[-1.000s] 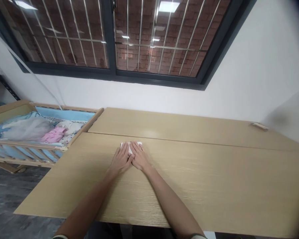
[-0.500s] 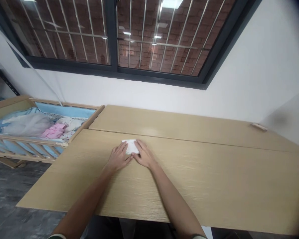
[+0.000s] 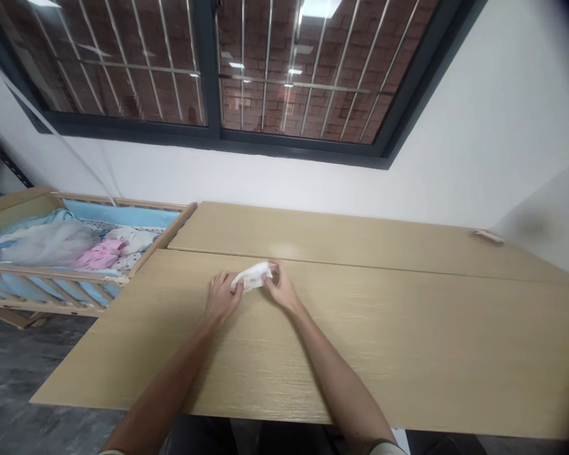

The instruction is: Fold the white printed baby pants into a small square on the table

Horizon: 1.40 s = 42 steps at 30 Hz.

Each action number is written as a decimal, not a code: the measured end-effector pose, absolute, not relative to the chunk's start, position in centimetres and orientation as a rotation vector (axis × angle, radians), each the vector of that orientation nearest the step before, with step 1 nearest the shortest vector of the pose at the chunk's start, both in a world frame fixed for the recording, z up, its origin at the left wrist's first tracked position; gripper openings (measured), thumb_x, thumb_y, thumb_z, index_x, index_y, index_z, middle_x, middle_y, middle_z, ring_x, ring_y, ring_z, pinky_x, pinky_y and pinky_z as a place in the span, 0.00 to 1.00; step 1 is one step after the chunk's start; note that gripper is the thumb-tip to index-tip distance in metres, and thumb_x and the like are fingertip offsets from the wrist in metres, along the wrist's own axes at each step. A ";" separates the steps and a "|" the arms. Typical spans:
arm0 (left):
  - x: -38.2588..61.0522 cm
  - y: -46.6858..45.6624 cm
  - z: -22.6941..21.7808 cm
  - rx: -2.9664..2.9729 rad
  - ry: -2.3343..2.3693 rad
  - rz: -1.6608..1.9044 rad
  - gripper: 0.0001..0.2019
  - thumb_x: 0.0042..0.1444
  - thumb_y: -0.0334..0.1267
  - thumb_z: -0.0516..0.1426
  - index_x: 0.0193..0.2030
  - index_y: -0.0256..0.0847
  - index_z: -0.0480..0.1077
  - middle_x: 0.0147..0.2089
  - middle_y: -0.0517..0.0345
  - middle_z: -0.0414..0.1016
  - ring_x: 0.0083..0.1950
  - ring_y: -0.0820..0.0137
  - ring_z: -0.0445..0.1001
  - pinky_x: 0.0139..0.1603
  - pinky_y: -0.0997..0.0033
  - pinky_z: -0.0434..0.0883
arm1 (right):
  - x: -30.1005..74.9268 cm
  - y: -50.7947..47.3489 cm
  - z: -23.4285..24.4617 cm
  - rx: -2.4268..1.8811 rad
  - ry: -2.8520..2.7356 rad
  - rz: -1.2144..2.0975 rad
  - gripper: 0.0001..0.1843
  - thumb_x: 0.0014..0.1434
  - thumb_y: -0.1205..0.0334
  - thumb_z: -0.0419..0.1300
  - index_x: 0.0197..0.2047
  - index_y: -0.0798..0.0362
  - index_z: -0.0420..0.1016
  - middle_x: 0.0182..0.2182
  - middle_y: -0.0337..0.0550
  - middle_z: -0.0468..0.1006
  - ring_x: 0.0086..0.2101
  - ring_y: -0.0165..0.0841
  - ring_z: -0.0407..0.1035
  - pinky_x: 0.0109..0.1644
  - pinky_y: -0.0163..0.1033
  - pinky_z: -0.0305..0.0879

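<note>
white packet [image 3: 252, 277] now bent and raised at an angle, over the table [image 3: 389, 328]
it lay flat a moment ago; the left hand [image 3: 220, 297] and right hand [image 3: 282, 292] now grasp its ends in their fingers, so pressing seems to have given way to handling. leftward, the crib [image 3: 165, 237] holds pink cloth [image 3: 100, 254] and sheer white fabric [image 3: 52, 243].

Left hand [image 3: 222, 299], right hand [image 3: 282, 289], both holding white item [image 3: 253, 277], wooden tabletop [image 3: 408, 344]

Thin white sheet [image 3: 257, 271] — faint marks [image 3: 253, 279] too small to read; pale wooden crib [image 3: 163, 240] at nine o'clock — cut off.
</note>
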<state>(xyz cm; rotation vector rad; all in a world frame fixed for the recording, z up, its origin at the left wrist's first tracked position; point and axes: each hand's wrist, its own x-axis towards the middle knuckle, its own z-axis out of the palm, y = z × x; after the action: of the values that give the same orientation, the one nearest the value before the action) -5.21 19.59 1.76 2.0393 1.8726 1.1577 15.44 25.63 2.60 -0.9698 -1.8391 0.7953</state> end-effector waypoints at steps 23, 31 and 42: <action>-2.3 16.1 2.4 2.372 1.891 1.017 0.16 0.67 0.45 0.51 0.55 0.39 0.71 0.53 0.42 0.76 0.54 0.54 0.74 0.53 0.54 0.70 | 13.9 28.0 6.9 -1.016 -2.423 0.515 0.31 0.72 0.49 0.50 0.72 0.53 0.58 0.70 0.56 0.60 0.68 0.43 0.55 0.71 0.51 0.52; 1.9 13.0 0.8 2.705 1.870 0.813 0.21 0.65 0.45 0.55 0.55 0.31 0.76 0.53 0.33 0.78 0.57 0.44 0.75 0.59 0.43 0.70 | 13.9 22.8 8.5 -0.506 -2.852 0.834 0.32 0.75 0.44 0.38 0.77 0.45 0.45 0.75 0.38 0.46 0.73 0.34 0.39 0.77 0.45 0.35; 2.1 13.2 0.4 2.665 1.993 0.628 0.31 0.66 0.49 0.52 0.67 0.24 0.64 0.66 0.25 0.66 0.66 0.42 0.67 0.64 0.46 0.65 | 15.6 31.1 5.3 -0.632 -2.885 0.666 0.34 0.75 0.43 0.37 0.77 0.47 0.44 0.75 0.39 0.43 0.74 0.36 0.36 0.77 0.48 0.30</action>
<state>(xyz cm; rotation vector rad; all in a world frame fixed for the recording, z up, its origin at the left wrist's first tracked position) 2.06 13.22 0.44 2.6650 1.9929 0.6283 15.63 31.13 5.28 -0.6319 -2.8850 0.6655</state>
